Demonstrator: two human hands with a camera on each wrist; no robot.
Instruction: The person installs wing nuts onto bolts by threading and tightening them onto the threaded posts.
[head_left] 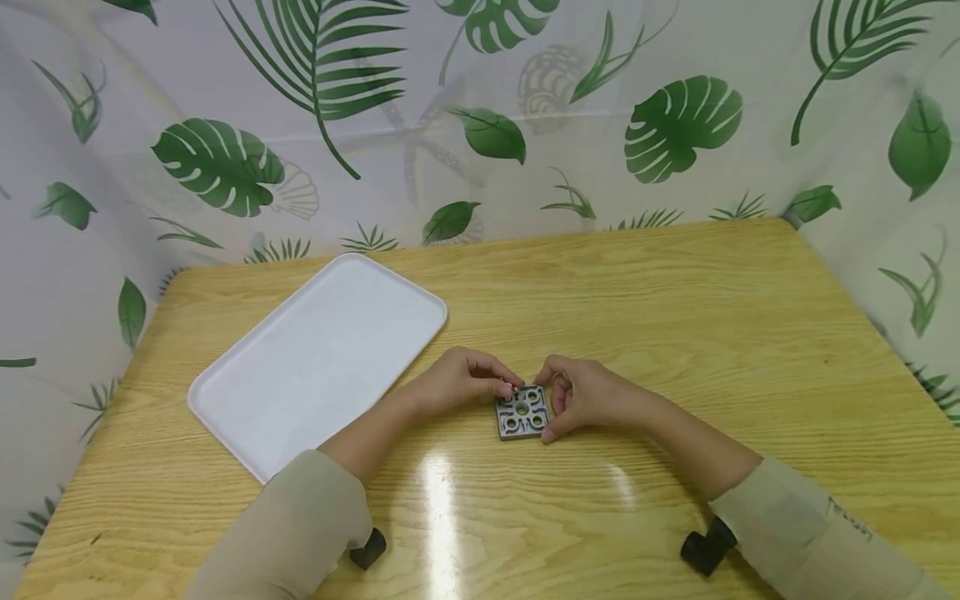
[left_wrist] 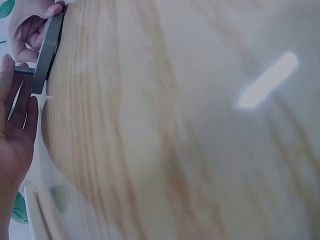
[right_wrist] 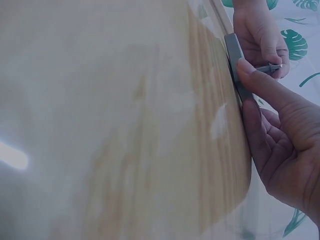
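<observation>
A wood-grain table (head_left: 712, 317) spread beneath the work, a white tray (head_left: 307, 358) angled to the left. Near the table's middle, a person's right hand (head_left: 592, 393) clasped the right side of a metal plate (head_left: 523, 425), thumb at the near corner, while the left hand (head_left: 455, 383) pinched a screw (left_wrist: 24, 70) at the plate's far left corner. The plate sat on or just above the wood; which, the views did not settle. The screw stood roughly square to its face, though how deep it sat could not be told. A lean in that pinch looked likely to bind the thread, a loosened right hold to let the plate swivel, and a slipped fingertip to drop the screw, the smallest piece there.
</observation>
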